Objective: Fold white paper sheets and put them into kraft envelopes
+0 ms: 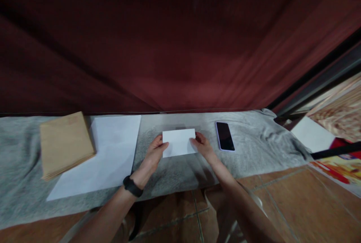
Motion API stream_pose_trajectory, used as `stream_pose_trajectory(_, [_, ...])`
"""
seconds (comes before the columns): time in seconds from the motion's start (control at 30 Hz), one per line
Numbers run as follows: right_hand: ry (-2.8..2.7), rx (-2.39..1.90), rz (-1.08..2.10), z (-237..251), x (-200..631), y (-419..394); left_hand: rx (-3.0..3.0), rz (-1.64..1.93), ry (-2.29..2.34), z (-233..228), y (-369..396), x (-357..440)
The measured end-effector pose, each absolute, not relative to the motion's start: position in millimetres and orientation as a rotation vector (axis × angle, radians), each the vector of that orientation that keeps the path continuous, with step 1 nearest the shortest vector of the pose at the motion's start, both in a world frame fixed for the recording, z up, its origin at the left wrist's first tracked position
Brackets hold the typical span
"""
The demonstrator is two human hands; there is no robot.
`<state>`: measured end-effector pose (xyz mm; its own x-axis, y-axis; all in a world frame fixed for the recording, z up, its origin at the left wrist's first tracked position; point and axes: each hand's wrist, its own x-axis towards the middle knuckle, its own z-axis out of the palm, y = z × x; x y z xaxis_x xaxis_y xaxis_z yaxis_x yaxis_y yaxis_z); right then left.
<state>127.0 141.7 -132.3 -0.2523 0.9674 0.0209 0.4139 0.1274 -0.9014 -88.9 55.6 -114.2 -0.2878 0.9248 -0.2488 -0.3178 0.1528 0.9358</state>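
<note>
A small white rectangle of paper (179,143), possibly folded, is held level between my two hands just over the grey cloth (175,175). My left hand (153,152) grips its left edge, thumb on top and fingers underneath. At the opposite edge, my right hand (202,146) pinches the paper the same way, its thumb lying on the upper face. To the left, a large white sheet (113,156) lies flat on the cloth. A stack of brown paper envelopes or bags (66,143) rests partly on that sheet.
Right of my hands lies a phone (225,136) with a dark screen. A dark red curtain (175,47) hangs along the cloth's far edge. Black bars (318,79) and printed, colourful material (341,169) are at the right. Brown floor tiles (304,201) show in front.
</note>
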Motion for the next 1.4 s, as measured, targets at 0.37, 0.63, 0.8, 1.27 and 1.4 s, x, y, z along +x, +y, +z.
stream_pose_trajectory(0.37, [-1.193,-1.311,1.519,-122.7,126.8,144.5,0.657,1.218,1.302,-108.6,50.6,-81.5])
stream_pose_trajectory(0.63, [-1.352,-1.381,1.392,-127.7,129.1,149.1,0.682,1.157,1.328,-113.9,50.3,-83.3])
stream_pose_trajectory(0.8, [-1.505,-1.452,1.131,-128.5,135.4,154.1,0.683,1.120,1.349,-116.2,47.4,-84.7])
stream_pose_trajectory(1.27, [-2.517,-1.175,0.329,-141.8,92.5,101.3,0.866,0.926,1.592,-118.9,50.5,-80.8])
stream_pose_trajectory(1.4, [-2.548,-1.278,0.184,-147.2,97.7,99.5,0.906,0.802,1.681,-117.2,52.3,-79.7])
